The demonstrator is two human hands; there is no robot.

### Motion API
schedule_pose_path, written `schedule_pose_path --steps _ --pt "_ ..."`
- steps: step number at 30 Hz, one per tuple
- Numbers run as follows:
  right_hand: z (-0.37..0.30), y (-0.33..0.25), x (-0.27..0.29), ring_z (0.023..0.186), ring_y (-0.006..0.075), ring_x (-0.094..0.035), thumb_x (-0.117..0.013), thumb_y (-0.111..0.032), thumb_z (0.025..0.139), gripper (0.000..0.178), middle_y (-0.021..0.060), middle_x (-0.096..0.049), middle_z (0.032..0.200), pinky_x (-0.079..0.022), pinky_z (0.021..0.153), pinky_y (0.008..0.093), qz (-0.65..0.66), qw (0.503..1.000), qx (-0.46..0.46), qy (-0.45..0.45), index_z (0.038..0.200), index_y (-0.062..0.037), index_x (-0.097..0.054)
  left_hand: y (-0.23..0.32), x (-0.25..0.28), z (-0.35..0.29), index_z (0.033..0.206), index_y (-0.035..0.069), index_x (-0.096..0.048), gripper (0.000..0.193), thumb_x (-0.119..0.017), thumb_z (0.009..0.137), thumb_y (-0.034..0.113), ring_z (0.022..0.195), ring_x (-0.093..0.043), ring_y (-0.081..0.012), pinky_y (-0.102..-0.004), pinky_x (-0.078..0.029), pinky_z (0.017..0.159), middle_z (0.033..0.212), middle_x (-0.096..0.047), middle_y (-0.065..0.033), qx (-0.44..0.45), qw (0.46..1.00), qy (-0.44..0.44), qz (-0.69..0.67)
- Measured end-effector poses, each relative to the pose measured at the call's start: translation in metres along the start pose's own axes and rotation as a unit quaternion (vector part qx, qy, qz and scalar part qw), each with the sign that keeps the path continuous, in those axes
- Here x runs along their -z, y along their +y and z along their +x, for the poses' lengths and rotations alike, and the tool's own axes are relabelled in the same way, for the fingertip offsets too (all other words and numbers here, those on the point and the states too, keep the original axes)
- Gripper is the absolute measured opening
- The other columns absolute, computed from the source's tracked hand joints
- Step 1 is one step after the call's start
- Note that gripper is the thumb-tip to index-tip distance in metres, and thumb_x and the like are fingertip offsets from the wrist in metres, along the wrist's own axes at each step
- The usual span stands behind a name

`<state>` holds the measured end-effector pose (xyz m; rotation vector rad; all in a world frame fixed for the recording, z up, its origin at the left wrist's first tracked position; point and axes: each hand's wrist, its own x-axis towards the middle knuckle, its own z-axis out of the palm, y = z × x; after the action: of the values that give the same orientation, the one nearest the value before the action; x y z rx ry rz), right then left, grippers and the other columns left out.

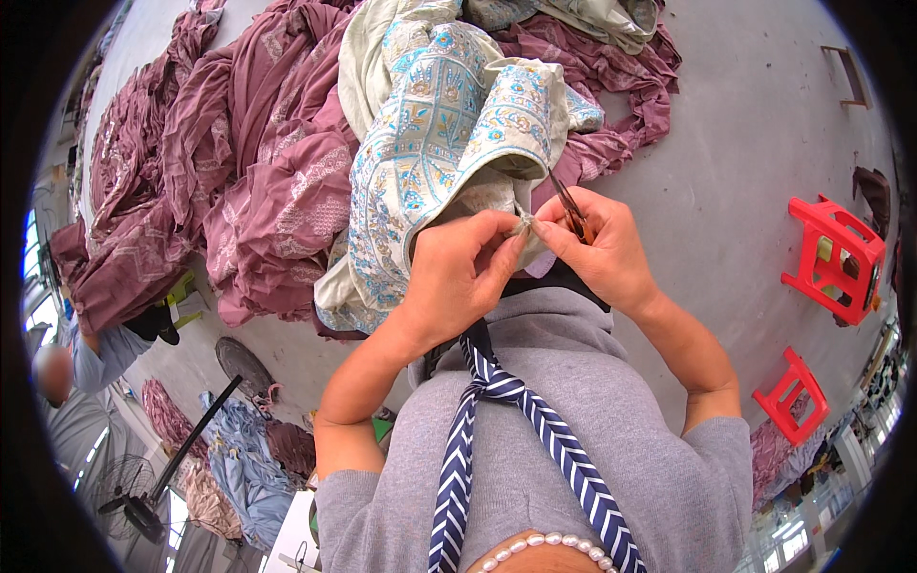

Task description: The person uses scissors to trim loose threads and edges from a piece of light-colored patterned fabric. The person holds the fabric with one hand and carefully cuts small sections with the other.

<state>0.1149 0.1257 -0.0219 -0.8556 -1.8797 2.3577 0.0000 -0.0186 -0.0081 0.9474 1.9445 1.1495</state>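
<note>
A pale cream garment (pixel 430 134) with blue and gold patterned panels lies gathered in front of me. My left hand (pixel 449 277) is closed, thumb and forefinger pinching a small bit of its pale edge (pixel 524 222). Close beside it, my right hand (pixel 611 250) has its thumb and fingertip at the same bit. Tucked in the right palm is a pair of small scissors (pixel 567 201), its dark blades pointing up and away past the fingers. What exactly lies between the fingertips is too small to make out.
Piles of mauve patterned cloth (pixel 258 124) spread to the left and behind the garment. Two red plastic stools (pixel 812 253) stand on the grey floor (pixel 726 172) at right. A person (pixel 105 353) is at far left, above a black fan (pixel 134 511) and blue cloth (pixel 244 468).
</note>
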Motion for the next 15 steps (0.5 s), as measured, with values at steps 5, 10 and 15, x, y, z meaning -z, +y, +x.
schedule_pose_path --steps 5,10,15 --pt "-0.002 0.0 0.0 0.062 -0.0014 -0.042 -0.061 -0.009 0.087 0.009 -0.0062 -0.052 0.073 -0.034 0.052 0.0166 0.032 0.999 -0.012 0.003 0.086 0.0 -0.058 -0.006 -0.002 -0.005 0.094 -0.003 -0.061 0.011 -0.06 0.087 0.005 0.059 -0.053 -0.0057 -0.0226 -0.043 0.052 0.067 -0.061 -0.0067 0.066 0.99 0.001 -0.124" --pt "0.001 -0.004 0.003 0.065 -0.0005 -0.044 -0.063 -0.01 0.087 0.011 -0.006 -0.052 0.073 -0.035 0.055 0.0166 0.086 0.995 -0.043 -0.011 0.085 -0.0004 -0.058 -0.003 -0.006 -0.006 0.094 -0.004 -0.062 0.014 -0.058 0.09 0.01 0.062 -0.053 -0.0034 -0.0201 -0.044 0.055 0.07 -0.063 -0.0011 0.107 0.97 0.006 -0.22" --pt "-0.006 -0.012 0.015 0.058 0.0011 -0.036 -0.049 -0.03 0.096 0.03 -0.0057 -0.043 0.065 -0.03 0.05 0.0178 0.04 0.999 -0.033 -0.004 0.089 -0.0014 -0.055 -0.002 -0.008 -0.006 0.096 -0.004 -0.062 0.017 -0.058 0.091 0.012 0.063 -0.055 -0.0037 -0.0195 -0.045 0.056 0.07 -0.063 -0.0017 0.118 0.969 0.014 -0.217"
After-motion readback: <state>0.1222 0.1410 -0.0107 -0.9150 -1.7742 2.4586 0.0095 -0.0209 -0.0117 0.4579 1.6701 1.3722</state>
